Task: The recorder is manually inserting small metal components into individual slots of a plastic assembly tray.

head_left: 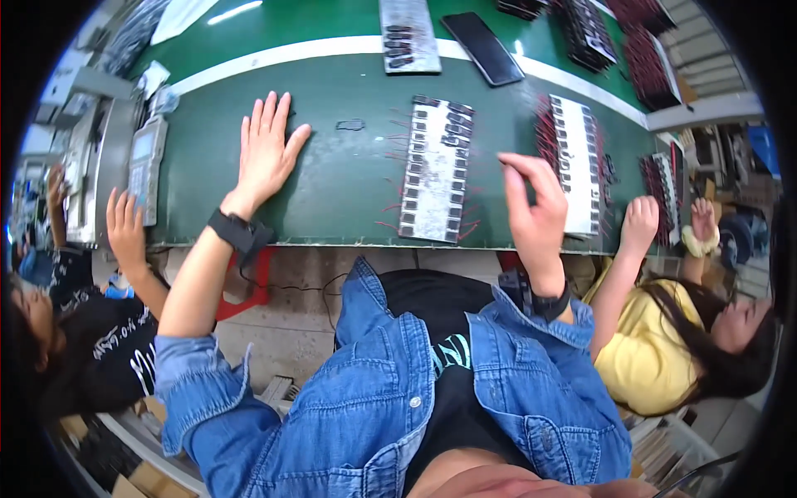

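Observation:
My left hand [270, 149] lies palm down on the green tabletop, fingers stretched out and holding nothing. To its right is a small dark loop-shaped piece [350, 125]. In front of me rests a white board [433, 178] with rows of small black square parts along both long edges and thin red wires sticking out. Several loose black parts [457, 123] sit on its far right corner. My right hand [538, 203] is just right of this board, thumb and forefinger drawn together. A tiny dark bit seems to show at the fingertips, too small to name.
A similar board [579, 166] with red wires lies right of my right hand. Beyond are another board [408, 37], a black phone [483, 48] and stacked wired boards [652, 66]. A grey keypad device [148, 170] stands left. Co-workers' hands [126, 228] [639, 222] rest at both sides.

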A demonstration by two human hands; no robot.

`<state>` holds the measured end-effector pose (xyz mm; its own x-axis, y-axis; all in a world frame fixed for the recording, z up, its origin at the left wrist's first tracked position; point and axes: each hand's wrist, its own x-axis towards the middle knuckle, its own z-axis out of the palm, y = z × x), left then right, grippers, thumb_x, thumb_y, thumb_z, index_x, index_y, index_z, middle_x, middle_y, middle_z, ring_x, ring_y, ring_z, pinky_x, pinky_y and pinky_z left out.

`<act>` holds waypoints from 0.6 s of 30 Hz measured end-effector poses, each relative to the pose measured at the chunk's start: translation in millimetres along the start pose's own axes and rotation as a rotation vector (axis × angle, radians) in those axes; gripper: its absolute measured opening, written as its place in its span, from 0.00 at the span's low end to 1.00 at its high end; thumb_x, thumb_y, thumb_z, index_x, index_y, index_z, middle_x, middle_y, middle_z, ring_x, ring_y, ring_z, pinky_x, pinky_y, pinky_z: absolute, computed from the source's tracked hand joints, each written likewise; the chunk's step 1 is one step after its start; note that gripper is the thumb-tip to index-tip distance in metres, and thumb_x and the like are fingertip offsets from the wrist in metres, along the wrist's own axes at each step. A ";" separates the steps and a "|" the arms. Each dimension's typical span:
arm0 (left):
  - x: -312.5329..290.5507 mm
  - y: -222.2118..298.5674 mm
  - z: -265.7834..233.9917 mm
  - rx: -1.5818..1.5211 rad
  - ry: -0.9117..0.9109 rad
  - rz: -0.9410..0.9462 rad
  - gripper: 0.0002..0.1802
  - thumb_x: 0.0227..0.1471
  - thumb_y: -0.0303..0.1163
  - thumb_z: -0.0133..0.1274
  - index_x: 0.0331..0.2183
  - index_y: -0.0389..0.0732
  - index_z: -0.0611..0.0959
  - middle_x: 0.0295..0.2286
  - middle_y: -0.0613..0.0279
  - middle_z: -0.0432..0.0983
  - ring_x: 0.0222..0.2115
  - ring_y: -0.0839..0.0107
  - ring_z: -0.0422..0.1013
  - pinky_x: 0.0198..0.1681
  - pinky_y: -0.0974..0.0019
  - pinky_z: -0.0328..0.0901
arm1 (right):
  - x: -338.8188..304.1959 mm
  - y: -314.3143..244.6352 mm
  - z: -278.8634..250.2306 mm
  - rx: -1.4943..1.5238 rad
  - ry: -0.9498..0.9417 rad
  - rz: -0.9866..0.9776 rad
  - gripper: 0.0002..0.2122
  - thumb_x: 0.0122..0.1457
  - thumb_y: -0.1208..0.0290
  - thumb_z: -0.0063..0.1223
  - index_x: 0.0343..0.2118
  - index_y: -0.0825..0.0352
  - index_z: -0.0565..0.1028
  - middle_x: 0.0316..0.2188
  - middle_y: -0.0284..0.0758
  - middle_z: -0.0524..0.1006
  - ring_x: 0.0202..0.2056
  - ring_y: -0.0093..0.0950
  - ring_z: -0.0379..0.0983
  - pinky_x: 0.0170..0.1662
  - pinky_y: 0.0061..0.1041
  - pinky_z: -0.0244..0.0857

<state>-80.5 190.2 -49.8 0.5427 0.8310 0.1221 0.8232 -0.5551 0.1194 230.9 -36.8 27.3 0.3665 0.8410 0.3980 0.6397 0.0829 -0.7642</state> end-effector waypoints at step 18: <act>-12.8 59.1 -52.3 -0.201 0.358 0.174 0.09 0.53 0.32 0.58 0.37 0.45 0.86 0.46 0.63 0.77 0.59 0.55 0.62 0.65 0.45 0.47 | 12.6 19.1 37.7 -0.524 -0.099 -0.287 0.05 0.53 0.74 0.60 0.33 0.61 0.80 0.31 0.31 0.78 0.39 0.32 0.72 0.47 0.33 0.61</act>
<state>-47.6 145.0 7.1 0.5486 0.6798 0.4866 0.6568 -0.7106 0.2522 222.3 -4.5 -1.4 0.0818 0.8719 0.4827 0.9606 0.0601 -0.2713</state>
